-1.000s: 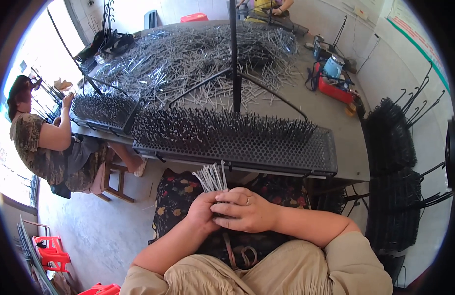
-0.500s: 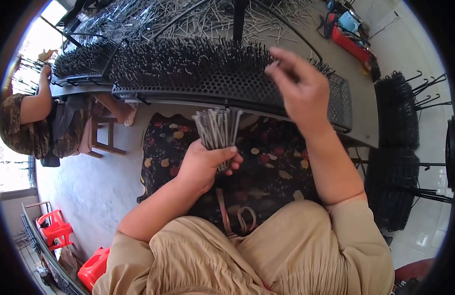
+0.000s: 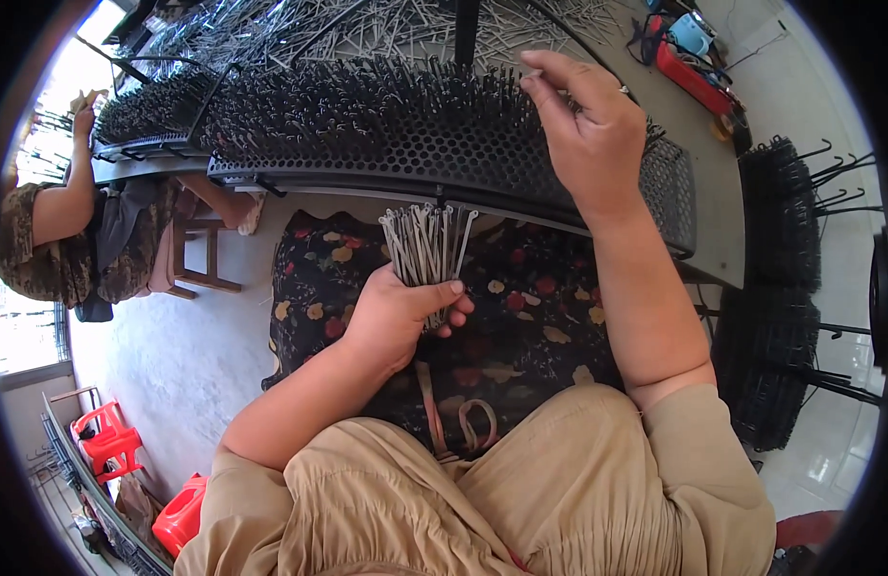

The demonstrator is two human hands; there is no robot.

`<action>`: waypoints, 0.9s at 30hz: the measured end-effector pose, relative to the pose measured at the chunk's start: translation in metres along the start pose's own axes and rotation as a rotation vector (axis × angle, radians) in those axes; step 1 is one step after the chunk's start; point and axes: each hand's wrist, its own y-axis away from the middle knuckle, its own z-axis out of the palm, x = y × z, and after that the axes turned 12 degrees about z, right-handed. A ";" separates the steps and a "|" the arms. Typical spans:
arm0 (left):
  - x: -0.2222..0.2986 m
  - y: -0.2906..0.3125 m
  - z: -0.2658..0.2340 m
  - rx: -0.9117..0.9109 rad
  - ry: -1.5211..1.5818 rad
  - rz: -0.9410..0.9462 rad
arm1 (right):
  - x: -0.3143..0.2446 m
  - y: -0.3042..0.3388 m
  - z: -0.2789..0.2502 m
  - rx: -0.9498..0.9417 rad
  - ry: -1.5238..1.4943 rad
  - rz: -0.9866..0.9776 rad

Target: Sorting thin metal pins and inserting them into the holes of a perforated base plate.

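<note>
Over the dark floral cloth (image 3: pixel 535 370) that covers the lap, as the head view shows, the left hand (image 3: pixel 398 309) is held up, its forearm rising from the lower left and the elbow bent. Its thumb lies across the front of a bundle of grey metal rods (image 3: pixel 425 248), the fingers curling round from behind, so the grip is pressed closely about them. The right forearm reaches up and away from the body, bringing the right hand (image 3: pixel 599 134) over the right part of the perforated black rack (image 3: pixel 444 171), where dark upright rods (image 3: pixel 309 120) stand in close rows. Its thumb and forefinger tips are drawn near each other; whether they pinch anything, I cannot tell.

The bundle's long axis runs away from the person, its small looped ends pointing toward the rack's front edge and fanning slightly wider there. Most of the visible length stands beyond the thumb; the near ends are tucked into the palm, partly hidden by the fingers. The looped ends appear just short of the rack.
</note>
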 end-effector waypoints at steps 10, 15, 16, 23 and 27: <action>0.000 -0.004 0.000 -0.007 -0.017 0.029 | 0.007 -0.003 -0.002 -0.027 0.012 -0.035; -0.003 -0.004 -0.002 -0.003 -0.010 0.026 | 0.001 -0.010 0.000 -0.025 0.148 -0.154; -0.004 -0.003 -0.001 -0.005 -0.022 0.006 | 0.002 -0.007 0.000 -0.084 0.123 -0.106; -0.008 -0.006 -0.001 -0.022 -0.016 0.010 | 0.012 -0.003 0.002 -0.106 0.109 -0.116; -0.005 -0.010 -0.001 -0.020 -0.002 0.016 | 0.007 -0.003 -0.002 -0.105 0.262 -0.121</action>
